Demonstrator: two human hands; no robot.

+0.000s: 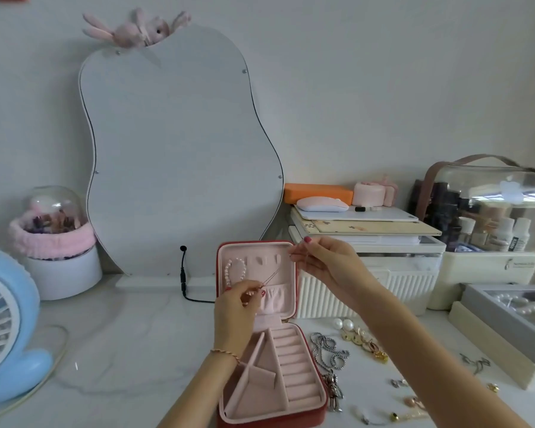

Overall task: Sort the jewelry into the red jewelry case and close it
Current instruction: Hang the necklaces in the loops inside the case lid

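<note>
Against the upright lid of the red jewelry case (pixel 257 273), my hands, left hand (pixel 237 307) and right hand (pixel 325 264), pinch a thin chain (pixel 271 277) taut. Loose jewelry (pixel 331 350) crowds the bench (pixel 121 350) along the case's right edge.

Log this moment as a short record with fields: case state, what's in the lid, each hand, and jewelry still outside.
case: red jewelry case open on the white table, lid upright
lid contents: pearl bracelet hanging at the left hook
left hand: left hand pinches the low end of a thin chain
right hand: right hand pinches its upper end by the lid's top right corner
base trays: no jewelry visible
still outside: ball chain necklace, pearl earrings, gold pieces, right of the case
</note>
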